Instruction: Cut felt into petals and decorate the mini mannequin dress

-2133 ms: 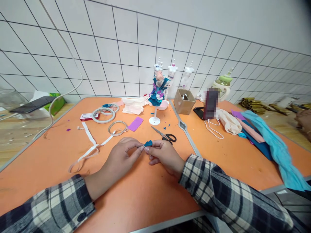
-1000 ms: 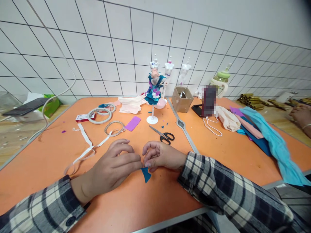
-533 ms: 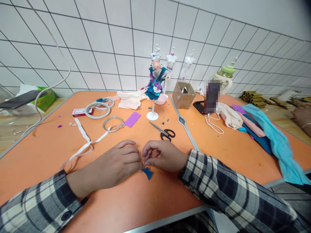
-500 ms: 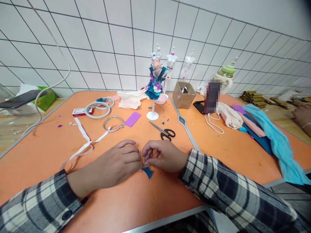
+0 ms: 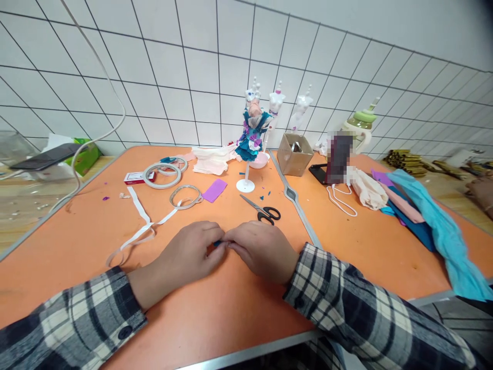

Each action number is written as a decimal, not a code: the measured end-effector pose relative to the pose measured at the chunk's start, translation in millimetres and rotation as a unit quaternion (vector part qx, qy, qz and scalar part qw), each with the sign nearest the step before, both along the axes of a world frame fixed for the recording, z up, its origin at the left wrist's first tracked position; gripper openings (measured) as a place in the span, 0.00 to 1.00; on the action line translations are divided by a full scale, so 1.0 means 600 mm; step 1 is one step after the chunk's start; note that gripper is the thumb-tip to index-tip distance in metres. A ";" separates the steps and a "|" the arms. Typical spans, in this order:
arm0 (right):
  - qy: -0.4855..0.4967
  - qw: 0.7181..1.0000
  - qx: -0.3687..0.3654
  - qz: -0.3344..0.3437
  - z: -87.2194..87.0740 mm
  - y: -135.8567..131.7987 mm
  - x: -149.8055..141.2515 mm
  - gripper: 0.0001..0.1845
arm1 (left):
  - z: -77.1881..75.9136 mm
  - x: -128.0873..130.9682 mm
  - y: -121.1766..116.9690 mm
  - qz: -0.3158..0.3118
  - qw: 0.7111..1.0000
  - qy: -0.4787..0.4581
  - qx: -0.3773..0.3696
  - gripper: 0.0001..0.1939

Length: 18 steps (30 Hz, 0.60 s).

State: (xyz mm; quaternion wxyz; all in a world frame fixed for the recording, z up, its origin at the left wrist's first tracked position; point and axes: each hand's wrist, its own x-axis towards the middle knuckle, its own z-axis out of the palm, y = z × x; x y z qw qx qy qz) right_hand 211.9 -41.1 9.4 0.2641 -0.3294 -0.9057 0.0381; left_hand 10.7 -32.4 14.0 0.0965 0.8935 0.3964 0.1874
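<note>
From where I'm standing, the blue scrap (image 5: 217, 243) is on the near side of the scissors (image 5: 260, 209), a bit to the person's left. It's tucked in the left hand (image 5: 190, 252), pinched between thumb and fingers, so that hand's closest. The right hand (image 5: 265, 249) comes in from the other side, fingertips meeting the left's; can't tell if it's gripping anything. Scrap's mostly covered, so no clue which way its long side runs, tbh.
</note>
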 end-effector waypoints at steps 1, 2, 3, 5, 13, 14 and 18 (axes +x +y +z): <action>-0.002 1.000 0.013 -0.004 0.000 -0.003 -0.001 0.09 | -0.001 0.001 0.002 0.029 0.999 -0.027 -0.026 0.10; 0.001 1.000 0.023 -0.007 0.001 -0.006 -0.002 0.10 | -0.002 0.002 0.004 0.055 0.996 -0.057 -0.048 0.09; 0.013 1.000 0.025 -0.008 0.002 -0.008 -0.002 0.11 | -0.003 0.002 0.006 0.078 0.991 -0.086 -0.067 0.09; 0.071 0.997 -0.015 -0.017 0.007 -0.011 -0.005 0.10 | -0.004 0.001 0.008 0.112 0.982 -0.130 -0.083 0.11; 0.353 0.694 -0.625 -0.062 0.009 0.011 -0.010 0.21 | 0.002 -0.017 0.004 0.022 0.986 -0.012 0.163 0.10; 0.372 0.672 -0.638 -0.060 0.007 0.012 -0.010 0.21 | 0.002 -0.018 0.003 0.010 0.980 0.008 0.198 0.10; 0.384 0.646 -0.655 -0.074 0.003 0.009 -0.015 0.20 | 0.003 -0.018 0.001 0.008 0.964 0.041 0.262 0.09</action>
